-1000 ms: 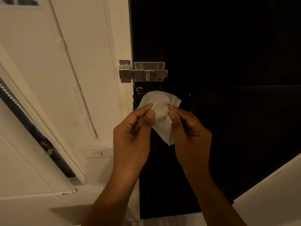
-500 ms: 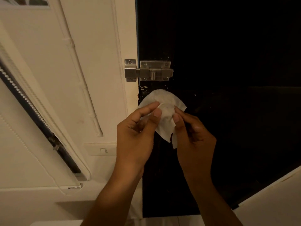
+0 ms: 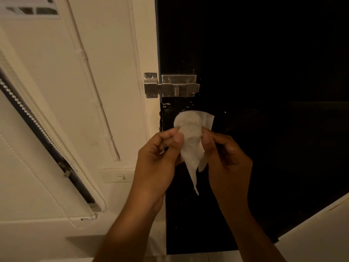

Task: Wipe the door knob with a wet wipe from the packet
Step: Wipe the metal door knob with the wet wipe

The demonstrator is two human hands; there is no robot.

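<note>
Hanging between both hands' fingers (image 3: 178,138), the wet wipe (image 3: 191,142) droops.

I see a thin, matt, cloth-like wet wipe (image 3: 190,146), soft and creased. The sliding bolt latch (image 3: 171,85) looks like brushed metal with a dull sheen. The dark door (image 3: 264,72) has chipped paint; the wall (image 3: 113,53) is smooth, matt cream.
</note>
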